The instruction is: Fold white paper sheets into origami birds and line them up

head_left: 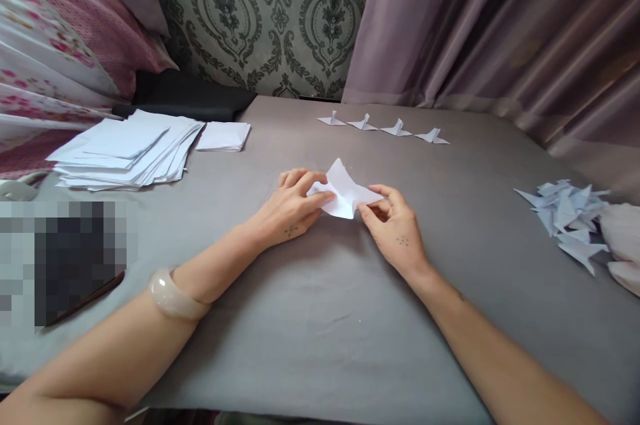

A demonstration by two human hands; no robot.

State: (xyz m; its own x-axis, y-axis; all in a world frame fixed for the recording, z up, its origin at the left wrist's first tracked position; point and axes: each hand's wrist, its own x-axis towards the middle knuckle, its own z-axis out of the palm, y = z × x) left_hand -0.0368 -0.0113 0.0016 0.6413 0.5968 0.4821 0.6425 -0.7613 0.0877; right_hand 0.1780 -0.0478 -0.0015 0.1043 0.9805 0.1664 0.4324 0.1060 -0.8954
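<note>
A partly folded sheet of white paper (344, 193) is held in front of me, low over the middle of the grey-covered table. My left hand (299, 206) grips its left side, thumb on top and fingers curled behind it. At the right corner, my right hand (395, 228) pinches the paper between thumb and fingers. One point of the sheet stands up at the far side, and its near edge bends upward between the hands. The fingertips behind the paper are partly hidden.
Stacks of white paper (113, 148) and a smaller pile of paper squares (223, 136) lie at left. Several folded paper birds (399, 128) stand in a row at the back. More lie heaped (570, 211) at right. A pixelated dark object (75, 265) is at near left.
</note>
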